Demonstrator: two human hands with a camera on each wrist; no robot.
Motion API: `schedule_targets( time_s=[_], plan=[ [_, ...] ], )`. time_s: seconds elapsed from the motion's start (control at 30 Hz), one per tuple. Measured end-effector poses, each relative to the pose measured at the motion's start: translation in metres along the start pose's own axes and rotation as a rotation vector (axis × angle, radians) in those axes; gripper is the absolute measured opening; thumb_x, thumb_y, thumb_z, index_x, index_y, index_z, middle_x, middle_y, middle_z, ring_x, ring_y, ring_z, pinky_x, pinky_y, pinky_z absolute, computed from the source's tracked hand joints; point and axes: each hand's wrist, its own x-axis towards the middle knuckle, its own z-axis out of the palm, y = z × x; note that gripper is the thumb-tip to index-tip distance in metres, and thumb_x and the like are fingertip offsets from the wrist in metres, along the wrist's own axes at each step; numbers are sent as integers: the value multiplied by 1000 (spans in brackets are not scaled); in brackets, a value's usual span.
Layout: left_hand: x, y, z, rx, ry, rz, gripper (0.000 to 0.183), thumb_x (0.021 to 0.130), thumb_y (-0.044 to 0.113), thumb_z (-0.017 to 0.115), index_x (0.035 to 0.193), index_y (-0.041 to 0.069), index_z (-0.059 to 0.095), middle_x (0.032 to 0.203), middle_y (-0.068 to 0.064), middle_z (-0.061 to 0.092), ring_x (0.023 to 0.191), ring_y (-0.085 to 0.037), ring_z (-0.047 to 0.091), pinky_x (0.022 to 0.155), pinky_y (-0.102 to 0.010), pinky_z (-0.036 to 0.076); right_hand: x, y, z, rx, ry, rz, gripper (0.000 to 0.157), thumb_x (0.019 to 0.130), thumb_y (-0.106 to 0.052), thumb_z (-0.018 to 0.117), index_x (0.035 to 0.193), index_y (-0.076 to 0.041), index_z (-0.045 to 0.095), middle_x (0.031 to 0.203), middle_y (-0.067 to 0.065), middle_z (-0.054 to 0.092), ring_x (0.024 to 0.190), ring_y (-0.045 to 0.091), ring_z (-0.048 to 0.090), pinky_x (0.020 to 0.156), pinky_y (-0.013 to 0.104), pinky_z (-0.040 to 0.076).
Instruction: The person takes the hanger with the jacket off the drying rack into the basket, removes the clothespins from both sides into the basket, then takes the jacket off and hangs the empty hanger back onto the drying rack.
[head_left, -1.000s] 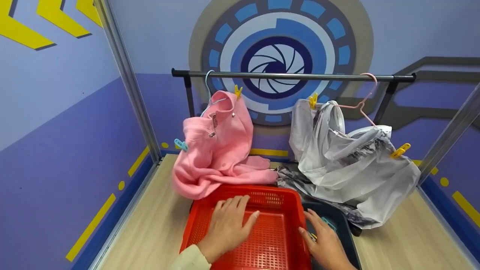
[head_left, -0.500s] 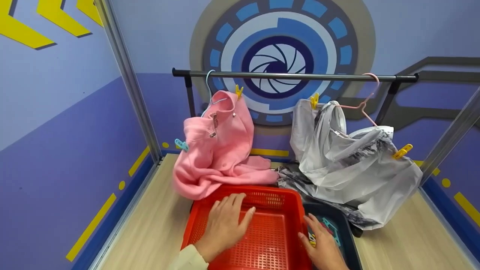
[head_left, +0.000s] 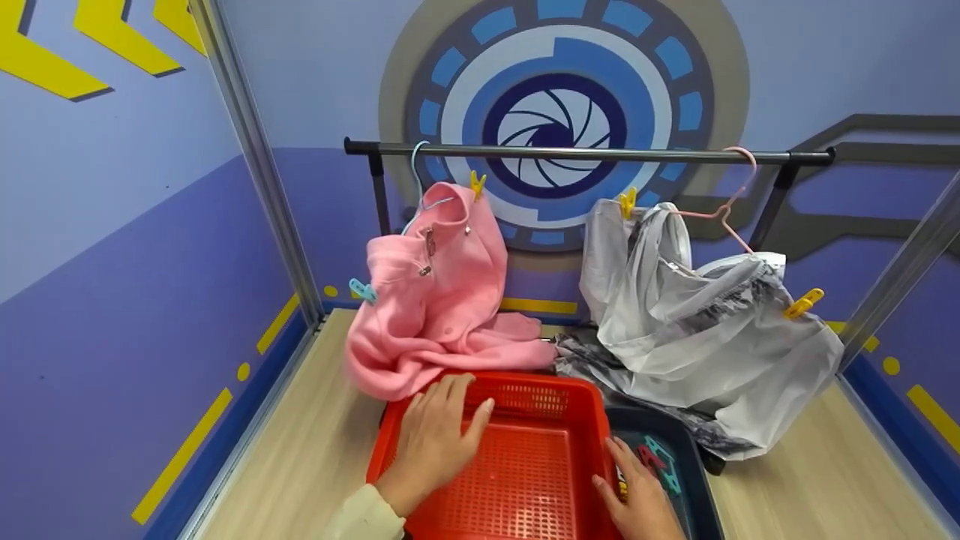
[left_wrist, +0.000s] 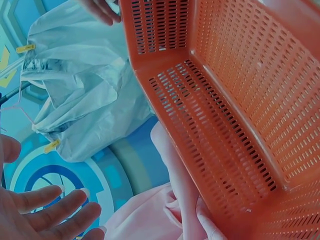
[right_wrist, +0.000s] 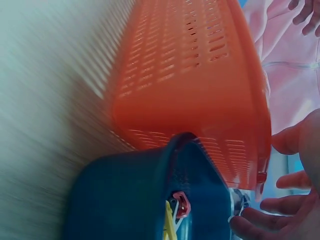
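Note:
The red basket (head_left: 517, 480) stands in front of me, its perforated floor bare. My left hand (head_left: 435, 439) hovers over its left side with fingers extended; the left wrist view shows that hand (left_wrist: 55, 212) holding nothing. Beside the basket's right rim is my right hand (head_left: 637, 491), above a dark bin (head_left: 701, 491). In the right wrist view its fingers (right_wrist: 275, 205) are spread and the thumb lies close to the rim; whether it touches I cannot tell. Teal clothespins (head_left: 660, 457), a red one and something yellow lie in the bin.
Behind the basket a metal rail (head_left: 555, 153) carries a pink jacket (head_left: 457, 300) and a grey-white garment (head_left: 712, 337) on hangers. Yellow clothespins (head_left: 478, 184) and a blue clothespin (head_left: 362, 290) grip the clothes. Metal posts (head_left: 259, 165) stand at the sides.
My left hand has shifted left and slightly away from me over the basket. My right hand has moved a little left and towards me, uncovering more clothespins. The clothes look unchanged.

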Motion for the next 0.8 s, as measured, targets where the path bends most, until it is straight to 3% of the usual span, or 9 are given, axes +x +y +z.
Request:
schedule_targets(
  time_s=[0.27, 0.53, 0.67, 0.8],
  plan=[
    [2, -6, -7, -16, 0, -26, 44, 93, 49, 49, 118, 15, 59, 110, -1, 64, 103, -20, 61, 87, -38, 48, -5, 1, 8, 17, -24, 24, 62, 87, -22, 67, 142, -7, 41, 144, 19, 42, 112, 39, 57, 80, 51, 51],
    [6, -14, -10, -13, 94, -6, 35, 91, 44, 55, 113, 17, 60, 102, 0, 64, 92, -20, 63, 83, -36, 48, -8, 8, 14, 35, -45, -26, 71, 87, -23, 67, 144, 1, 33, 140, 27, 42, 104, 41, 60, 75, 49, 53],
    [7, -18, -13, -11, 121, 0, 35, 91, 42, 57, 112, 15, 61, 101, 0, 64, 88, -21, 63, 80, -36, 49, -9, 9, 15, 37, -72, -17, 71, 88, -24, 65, 145, 2, 31, 139, 27, 44, 108, 39, 59, 78, 49, 52],
    [9, -21, -17, -16, 131, -12, 36, 90, 41, 59, 113, 14, 61, 104, -2, 64, 87, -22, 63, 78, -36, 49, -9, 10, 17, 17, -41, -36, 66, 89, -20, 63, 144, 2, 33, 136, 25, 48, 112, 38, 58, 85, 50, 50]
  ],
)
